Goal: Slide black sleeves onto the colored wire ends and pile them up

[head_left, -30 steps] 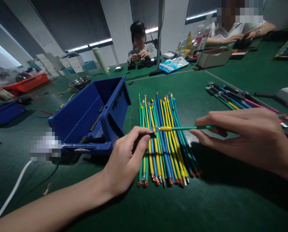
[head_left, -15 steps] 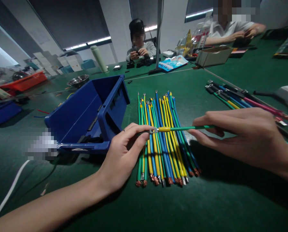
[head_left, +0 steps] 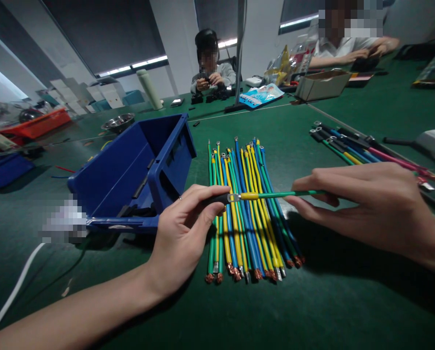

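Compared with a second ago, the black sleeve in the left hand is no longer offset below the metal lug but lines up with it, its end meeting the lug's tip; index finger and thumb now sit wider apart.

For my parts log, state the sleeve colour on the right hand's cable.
The sleeve is yellow, clearest in the head view.

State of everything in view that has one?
Left hand: pinching black sleeve
Right hand: pinching green cable
Black sleeve: mouth at ring lug
Green cable: held roughly level
Laid-out cables: several near ends stripped
Blue bin: open-topped, partly filled
Cardboard box: open
Pale green bottle: standing
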`<state>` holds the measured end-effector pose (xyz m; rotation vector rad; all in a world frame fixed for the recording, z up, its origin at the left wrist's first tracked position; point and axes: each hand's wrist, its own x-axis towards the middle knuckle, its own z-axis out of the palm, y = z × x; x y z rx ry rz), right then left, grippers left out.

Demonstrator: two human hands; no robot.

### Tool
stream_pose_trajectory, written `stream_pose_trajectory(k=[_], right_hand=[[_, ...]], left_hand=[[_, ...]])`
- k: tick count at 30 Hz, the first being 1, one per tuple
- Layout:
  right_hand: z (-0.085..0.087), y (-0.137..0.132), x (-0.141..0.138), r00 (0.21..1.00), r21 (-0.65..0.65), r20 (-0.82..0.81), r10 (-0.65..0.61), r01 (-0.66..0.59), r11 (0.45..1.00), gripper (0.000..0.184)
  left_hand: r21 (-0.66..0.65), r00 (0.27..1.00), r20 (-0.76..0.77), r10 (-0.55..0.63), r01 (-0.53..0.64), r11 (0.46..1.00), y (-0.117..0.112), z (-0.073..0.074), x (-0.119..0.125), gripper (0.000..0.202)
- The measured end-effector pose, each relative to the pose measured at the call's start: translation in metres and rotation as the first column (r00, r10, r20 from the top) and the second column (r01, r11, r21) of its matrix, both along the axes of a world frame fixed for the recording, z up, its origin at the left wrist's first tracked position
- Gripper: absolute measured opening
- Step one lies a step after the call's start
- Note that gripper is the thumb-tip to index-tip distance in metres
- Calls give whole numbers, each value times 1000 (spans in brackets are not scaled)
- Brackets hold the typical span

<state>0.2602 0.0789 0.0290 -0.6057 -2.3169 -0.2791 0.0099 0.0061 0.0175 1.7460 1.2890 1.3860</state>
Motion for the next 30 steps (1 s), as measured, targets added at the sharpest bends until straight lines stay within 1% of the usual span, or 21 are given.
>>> stream_pose_trajectory(k=[6,10,14,23,30], right_hand=[[0,0,1,1000,-9,2,0,0,1000,17],[-2,-1,0,1000,-6,24,15,-14,1000,14],[-6,-3,0,999,-40,43,18,-16,999,9],[-5,-3,0,996,-106,56,63,-57,993,4],[-5,-2,1,996,-73,51,76,-72,995,3]], left_hand=[[16,1000,-12,7,-7,1000,-1,-1,-1,19],[9,997,-61,-44,44,999,-1,-2,-1,19],[4,992,-101,-80,81,997,-1,-3,-1,19],[-28,991,-91,-94,92,995,0,-3,-2,20],[-36,990,-87,-112,109,993,1,-3,-2,20]])
